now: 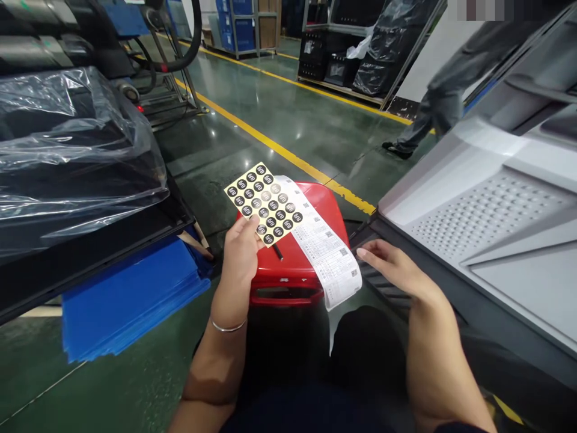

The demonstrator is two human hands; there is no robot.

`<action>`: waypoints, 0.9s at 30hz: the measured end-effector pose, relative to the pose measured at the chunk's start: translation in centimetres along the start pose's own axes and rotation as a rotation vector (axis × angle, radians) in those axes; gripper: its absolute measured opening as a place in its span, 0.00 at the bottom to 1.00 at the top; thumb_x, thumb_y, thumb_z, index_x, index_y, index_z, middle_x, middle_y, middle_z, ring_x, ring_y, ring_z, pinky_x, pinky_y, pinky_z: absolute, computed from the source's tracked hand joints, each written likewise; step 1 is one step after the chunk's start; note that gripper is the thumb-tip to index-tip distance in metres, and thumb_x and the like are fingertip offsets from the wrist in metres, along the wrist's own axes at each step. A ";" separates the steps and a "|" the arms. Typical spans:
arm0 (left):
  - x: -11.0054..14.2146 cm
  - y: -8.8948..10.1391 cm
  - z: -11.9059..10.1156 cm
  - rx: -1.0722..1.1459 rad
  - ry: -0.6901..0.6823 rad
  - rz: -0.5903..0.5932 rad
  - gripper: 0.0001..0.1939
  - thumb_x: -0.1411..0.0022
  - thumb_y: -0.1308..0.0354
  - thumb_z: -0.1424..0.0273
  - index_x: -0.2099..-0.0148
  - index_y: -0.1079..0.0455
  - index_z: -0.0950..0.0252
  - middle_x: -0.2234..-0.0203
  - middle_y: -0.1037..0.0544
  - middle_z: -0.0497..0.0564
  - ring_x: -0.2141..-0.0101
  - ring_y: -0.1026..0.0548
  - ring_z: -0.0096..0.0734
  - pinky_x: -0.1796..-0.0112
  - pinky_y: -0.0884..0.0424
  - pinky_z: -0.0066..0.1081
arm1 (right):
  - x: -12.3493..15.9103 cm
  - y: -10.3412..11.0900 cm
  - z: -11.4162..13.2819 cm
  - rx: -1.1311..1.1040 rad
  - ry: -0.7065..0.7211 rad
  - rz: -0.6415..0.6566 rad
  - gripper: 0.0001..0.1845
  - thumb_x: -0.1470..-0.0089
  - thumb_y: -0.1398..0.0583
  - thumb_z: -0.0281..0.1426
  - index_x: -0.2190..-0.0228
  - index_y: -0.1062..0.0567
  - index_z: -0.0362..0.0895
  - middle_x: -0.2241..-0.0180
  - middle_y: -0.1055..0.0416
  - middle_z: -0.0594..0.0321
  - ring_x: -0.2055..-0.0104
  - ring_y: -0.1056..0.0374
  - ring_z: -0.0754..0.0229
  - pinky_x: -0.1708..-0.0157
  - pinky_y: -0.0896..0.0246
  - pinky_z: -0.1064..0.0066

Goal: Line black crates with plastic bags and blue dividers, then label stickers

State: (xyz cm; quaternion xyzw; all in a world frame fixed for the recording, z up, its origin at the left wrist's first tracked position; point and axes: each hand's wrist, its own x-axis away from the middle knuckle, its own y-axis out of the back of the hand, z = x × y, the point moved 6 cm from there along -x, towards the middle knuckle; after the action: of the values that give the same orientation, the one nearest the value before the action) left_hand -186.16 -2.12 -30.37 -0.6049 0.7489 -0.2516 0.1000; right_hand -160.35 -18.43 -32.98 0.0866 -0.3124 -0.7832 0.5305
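Between thumb and fingers, my left hand (243, 243) pinches a sheet of round stickers (264, 202), black dots on a pale yellow backing, by its lower edge. Under the sheet stands a red plastic stool (288, 258). Across the stool's right part lies a long strip of white printed labels (322, 243), its near end curling over the front edge. My right hand (392, 264) hovers just right of that strip, fingers extended and nothing visible in them. A dark pen-like stick (277, 251) rests on the stool beside my left hand.
At left, plastic film (81, 156) covers a dark machine part above a stack of blue sheets (135, 294). A grey machine housing (491, 198) stands close on the right. Farther off, a person in grey trousers (444, 90) stands near shelves with black boxes (333, 60).
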 end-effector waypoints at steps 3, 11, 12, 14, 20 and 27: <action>-0.4 0.6 -0.6 0.007 -0.049 -0.030 0.10 0.50 0.38 0.66 0.65 0.31 0.64 0.65 0.20 0.54 0.55 0.24 0.41 0.56 0.26 0.39 | 1.9 -2.1 -2.2 -0.249 -0.046 0.231 0.28 0.53 0.38 0.52 0.60 0.27 0.42 0.58 0.27 0.55 0.56 0.33 0.57 0.54 0.38 0.66; -1.3 1.6 -1.3 0.108 -0.096 -0.058 0.09 0.48 0.39 0.70 0.63 0.29 0.65 0.62 0.20 0.56 0.54 0.24 0.41 0.53 0.27 0.41 | 2.7 -2.4 -2.7 -0.439 -0.229 0.146 0.25 0.59 0.34 0.50 0.74 0.27 0.40 0.77 0.30 0.64 0.77 0.37 0.66 0.74 0.42 0.73; -1.3 1.7 -1.5 0.122 -0.095 -0.062 0.08 0.48 0.39 0.71 0.63 0.29 0.65 0.63 0.20 0.55 0.54 0.24 0.40 0.53 0.27 0.40 | 2.3 -2.2 -2.0 -0.441 -0.238 0.108 0.25 0.61 0.33 0.50 0.74 0.27 0.40 0.78 0.30 0.64 0.78 0.38 0.67 0.76 0.44 0.73; -1.2 2.0 -1.7 0.144 -0.096 -0.074 0.08 0.49 0.39 0.72 0.63 0.29 0.65 0.64 0.20 0.54 0.55 0.24 0.39 0.53 0.27 0.39 | 1.7 -2.0 -0.7 -0.416 -0.246 0.055 0.27 0.65 0.32 0.51 0.74 0.27 0.40 0.78 0.30 0.64 0.78 0.38 0.67 0.77 0.45 0.74; -0.9 2.2 -1.9 0.165 -0.059 -0.057 0.12 0.52 0.36 0.70 0.63 0.29 0.66 0.66 0.19 0.54 0.57 0.23 0.40 0.55 0.26 0.40 | 1.5 -2.4 1.0 -0.297 -0.241 0.032 0.31 0.69 0.33 0.55 0.75 0.26 0.39 0.78 0.29 0.63 0.78 0.38 0.66 0.78 0.45 0.74; -0.9 1.9 -1.5 0.181 -0.006 -0.043 0.16 0.56 0.33 0.68 0.63 0.29 0.67 0.68 0.19 0.55 0.59 0.22 0.42 0.58 0.25 0.40 | 1.9 -2.4 1.2 -0.209 -0.152 0.105 0.30 0.63 0.35 0.55 0.71 0.24 0.39 0.72 0.26 0.59 0.72 0.34 0.62 0.72 0.40 0.71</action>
State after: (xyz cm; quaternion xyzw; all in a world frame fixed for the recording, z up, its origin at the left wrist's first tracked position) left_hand -188.20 -0.59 -30.15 -0.6098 0.7097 -0.3186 0.1511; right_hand -163.59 -19.01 -33.10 -0.0451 -0.2726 -0.7869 0.5518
